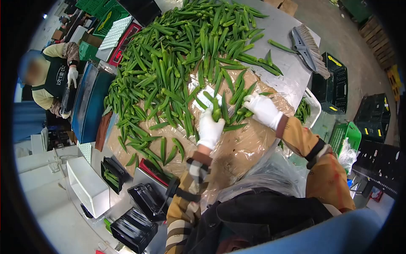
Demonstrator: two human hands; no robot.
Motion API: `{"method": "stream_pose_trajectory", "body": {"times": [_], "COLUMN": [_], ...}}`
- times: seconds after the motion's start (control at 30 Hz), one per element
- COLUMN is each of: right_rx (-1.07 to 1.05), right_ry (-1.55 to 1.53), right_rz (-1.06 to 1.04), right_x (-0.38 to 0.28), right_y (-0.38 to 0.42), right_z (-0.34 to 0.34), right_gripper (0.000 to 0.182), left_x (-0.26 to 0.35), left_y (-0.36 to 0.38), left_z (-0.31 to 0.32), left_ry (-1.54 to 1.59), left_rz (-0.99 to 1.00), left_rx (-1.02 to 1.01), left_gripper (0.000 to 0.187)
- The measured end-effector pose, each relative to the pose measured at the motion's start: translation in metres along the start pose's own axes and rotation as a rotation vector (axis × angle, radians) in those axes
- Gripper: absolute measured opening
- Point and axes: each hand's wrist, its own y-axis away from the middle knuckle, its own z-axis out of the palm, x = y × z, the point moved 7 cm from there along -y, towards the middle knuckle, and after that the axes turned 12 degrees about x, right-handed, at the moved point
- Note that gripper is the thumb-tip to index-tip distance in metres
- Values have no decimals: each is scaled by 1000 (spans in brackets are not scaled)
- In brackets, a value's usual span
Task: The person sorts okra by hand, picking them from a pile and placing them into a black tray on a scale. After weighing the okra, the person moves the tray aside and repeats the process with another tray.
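Note:
A large heap of green okra pods [169,70] covers the table, with loose pods scattered at its near side. My left hand [210,130], in a white glove, is closed round a few okra pods [216,111] that point up and away from me. To its right, my right hand [264,111], also gloved in white, has its fingers curled down on okra pods [242,113] lying on the cardboard. Its fingertips are partly hidden. Brown cardboard under clear plastic film [237,156] lies beneath both hands.
A grey brush [306,48] lies at the table's right edge. Dark crates [334,82] and a green crate [344,135] stand beyond it. Black trays [146,201], a white bin [86,186] and a red scale [127,44] are on the left, near another person [55,80].

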Motion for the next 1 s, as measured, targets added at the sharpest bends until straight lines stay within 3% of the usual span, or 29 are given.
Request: {"method": "stream_pose_trajectory", "body": {"times": [0.03,0.07,0.17,0.3,0.37,0.4,0.5,0.53,0.63,0.7,0.77,0.9,0.93,1.0], "right_rx": [49,97,-30,-83,-63,-68,-80,-57,-108,-18,74,85,-79,-138], "right_ry": [50,101,241,352,240,191,27,-2,-114,76,95,201,293,77], "right_rz": [-101,-204,-286,-272,-218,-189,34,128,368,374,212,77,124,418], "right_x": [-3,-8,-17,-6,1,1,12,18,48,77,76,73,77,71], "right_y": [-2,-5,-10,9,18,17,22,22,17,19,10,11,11,18], "right_z": [9,12,19,9,9,5,-16,-28,-50,-44,-37,-14,-5,-25], "right_gripper": [25,15,10,7,10,13,32,33,34,32,32,34,39,43], "left_x": [10,11,17,1,-12,-13,-16,-17,4,26,55,37,30,32], "left_y": [0,-1,-5,-11,-5,-1,15,22,38,46,51,47,46,52], "left_z": [12,27,43,38,26,14,-1,-4,-10,2,14,61,70,62], "left_ry": [14,-10,-100,-115,63,225,304,243,109,70,-194,-381,-421,-361], "left_rz": [149,110,65,-123,-188,-125,15,-2,142,258,506,549,486,441], "left_rx": [84,92,138,-2,-47,28,31,40,107,79,93,-49,-224,-250], "left_gripper": [35,40,58,64,61,52,44,38,44,48,49,49,47,48]}}
